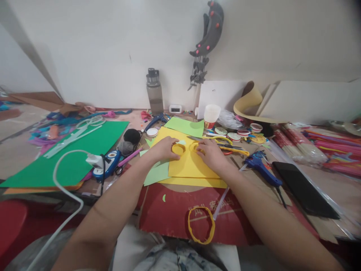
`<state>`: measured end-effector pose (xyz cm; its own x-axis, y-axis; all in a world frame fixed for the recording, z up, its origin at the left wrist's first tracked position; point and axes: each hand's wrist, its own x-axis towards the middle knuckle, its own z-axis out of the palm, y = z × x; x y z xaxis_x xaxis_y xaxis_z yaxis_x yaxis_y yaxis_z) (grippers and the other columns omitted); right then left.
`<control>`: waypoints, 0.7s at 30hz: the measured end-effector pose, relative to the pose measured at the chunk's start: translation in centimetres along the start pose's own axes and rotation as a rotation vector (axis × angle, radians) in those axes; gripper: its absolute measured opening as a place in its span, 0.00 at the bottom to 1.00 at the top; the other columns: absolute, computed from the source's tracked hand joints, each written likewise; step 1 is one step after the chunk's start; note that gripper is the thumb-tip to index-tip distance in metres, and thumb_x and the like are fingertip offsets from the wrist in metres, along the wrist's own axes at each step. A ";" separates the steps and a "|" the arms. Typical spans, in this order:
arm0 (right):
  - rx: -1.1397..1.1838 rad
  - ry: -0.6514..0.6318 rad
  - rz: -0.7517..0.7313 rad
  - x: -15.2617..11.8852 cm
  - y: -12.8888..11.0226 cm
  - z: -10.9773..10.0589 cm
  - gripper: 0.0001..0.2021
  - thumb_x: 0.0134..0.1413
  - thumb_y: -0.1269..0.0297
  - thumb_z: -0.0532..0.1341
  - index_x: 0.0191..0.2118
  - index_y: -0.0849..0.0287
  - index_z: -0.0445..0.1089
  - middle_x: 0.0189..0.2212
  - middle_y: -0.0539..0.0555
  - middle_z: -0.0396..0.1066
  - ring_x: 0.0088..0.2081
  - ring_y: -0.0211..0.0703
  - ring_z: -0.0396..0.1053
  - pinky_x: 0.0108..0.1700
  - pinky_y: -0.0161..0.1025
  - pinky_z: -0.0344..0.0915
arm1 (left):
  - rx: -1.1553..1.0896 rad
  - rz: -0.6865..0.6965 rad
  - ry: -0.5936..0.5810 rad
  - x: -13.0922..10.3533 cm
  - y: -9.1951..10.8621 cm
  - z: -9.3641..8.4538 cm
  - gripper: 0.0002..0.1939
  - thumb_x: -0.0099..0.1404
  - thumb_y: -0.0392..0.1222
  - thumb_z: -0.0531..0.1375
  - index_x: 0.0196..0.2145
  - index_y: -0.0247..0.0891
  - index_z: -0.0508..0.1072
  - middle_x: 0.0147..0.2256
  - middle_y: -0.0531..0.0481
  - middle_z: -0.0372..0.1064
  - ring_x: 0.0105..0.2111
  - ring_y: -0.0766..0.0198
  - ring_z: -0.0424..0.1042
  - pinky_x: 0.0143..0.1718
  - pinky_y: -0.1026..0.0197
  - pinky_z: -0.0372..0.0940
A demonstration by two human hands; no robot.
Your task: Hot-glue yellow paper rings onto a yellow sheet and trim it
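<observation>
Yellow sheets (186,165) lie in the middle of the table, over a red board (166,214). My left hand (166,149) curves its fingers around the side of a small yellow ring (178,149) on the sheet. Beside it, my right hand (208,151) has its fingers closed on a second yellow ring (194,146), partly hidden by them. Scissors with yellow handles (244,151) lie just beyond my right hand. A larger yellow ring (201,226) rests on the red board near the front edge. Pale green paper (158,172) lies under my left wrist.
Green sheets (104,139) and a blue power strip (108,165) with a white cable are at left. A bottle (155,94) stands behind. At right lie a blue glue gun (262,168), a black phone (304,188) and packaged sticks (301,145).
</observation>
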<state>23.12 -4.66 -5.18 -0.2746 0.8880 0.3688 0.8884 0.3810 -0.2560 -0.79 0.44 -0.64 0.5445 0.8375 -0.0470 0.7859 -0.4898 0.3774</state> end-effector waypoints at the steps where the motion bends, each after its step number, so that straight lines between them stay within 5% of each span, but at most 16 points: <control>1: 0.004 0.011 -0.002 0.0 0.0 0.0 0.06 0.58 0.71 0.62 0.36 0.58 0.78 0.47 0.60 0.73 0.50 0.54 0.66 0.55 0.53 0.63 | -0.003 -0.003 -0.001 0.0 0.0 0.0 0.41 0.48 0.51 0.71 0.59 0.35 0.70 0.52 0.40 0.70 0.49 0.50 0.72 0.51 0.57 0.66; 9: -0.089 0.005 0.002 -0.3 -0.4 -0.7 0.06 0.60 0.69 0.61 0.36 0.58 0.77 0.45 0.62 0.73 0.47 0.55 0.64 0.52 0.53 0.63 | 0.018 0.007 0.020 0.2 -0.4 0.3 0.30 0.50 0.50 0.70 0.49 0.37 0.76 0.47 0.43 0.71 0.49 0.50 0.71 0.50 0.57 0.66; 15: -0.082 -0.044 0.054 -0.4 -0.5 -0.7 0.07 0.59 0.68 0.63 0.41 0.60 0.77 0.47 0.63 0.72 0.49 0.58 0.64 0.54 0.55 0.63 | 0.003 -0.019 -0.031 -0.2 -0.4 -0.3 0.39 0.48 0.50 0.72 0.57 0.37 0.71 0.52 0.41 0.69 0.53 0.50 0.70 0.53 0.57 0.65; 18: -0.072 0.021 0.054 -0.4 -0.6 -0.8 0.09 0.59 0.66 0.64 0.44 0.60 0.77 0.48 0.64 0.72 0.51 0.60 0.64 0.55 0.56 0.62 | -0.023 -0.069 -0.061 -0.4 -0.6 -0.8 0.47 0.47 0.51 0.72 0.62 0.36 0.65 0.56 0.39 0.66 0.49 0.52 0.72 0.50 0.57 0.66; 21: -0.046 0.098 0.007 -0.5 -1.2 -1.2 0.09 0.61 0.64 0.62 0.45 0.58 0.76 0.48 0.64 0.71 0.50 0.61 0.64 0.54 0.58 0.63 | 0.002 -0.089 -0.076 -0.4 -1.0 -1.2 0.43 0.47 0.50 0.72 0.60 0.37 0.68 0.55 0.40 0.68 0.48 0.52 0.73 0.48 0.57 0.66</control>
<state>22.63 -5.85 -3.97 -0.2329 0.8606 0.4529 0.9070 0.3603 -0.2182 -2.16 0.86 0.09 0.4926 0.8572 -0.1503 0.8331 -0.4145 0.3663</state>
